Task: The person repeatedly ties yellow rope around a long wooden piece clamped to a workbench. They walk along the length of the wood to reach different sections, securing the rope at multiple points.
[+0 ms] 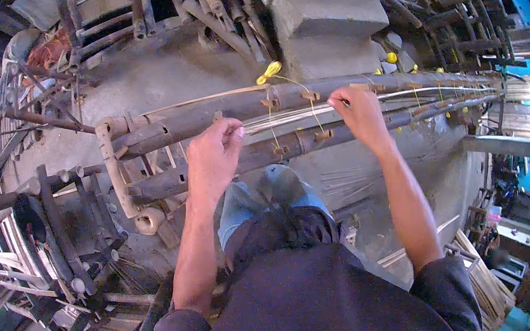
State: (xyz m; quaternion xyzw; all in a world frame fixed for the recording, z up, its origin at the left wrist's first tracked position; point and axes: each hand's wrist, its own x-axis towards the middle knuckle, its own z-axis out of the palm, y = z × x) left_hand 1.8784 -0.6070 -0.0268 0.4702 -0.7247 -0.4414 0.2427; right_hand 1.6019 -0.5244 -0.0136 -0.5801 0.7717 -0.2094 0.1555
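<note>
In front of me lies a long frame of two dark bamboo poles [206, 123], joined at the left by a light bamboo crosspiece [115, 172]. Small wooden pegs [325, 135] stand along both poles. Yellow cords [316, 115] run across between them, and one leads to a yellow cord bundle [268, 72] beyond the far pole. Thin pale strips [292, 116] lie lengthwise between the poles. My left hand [215, 150] is closed in a pinch near the strips' left end. Over the far pole, my right hand [362, 116] is pinched too. What either pinch holds is too small to tell.
Concrete steps [329, 16] rise beyond the frame, with bamboo poles [229, 19] stacked beside them. Bamboo furniture frames [80, 237] crowd the left. Yellow cord balls [391, 58] sit past the far pole. Long slats [482, 264] lie at lower right.
</note>
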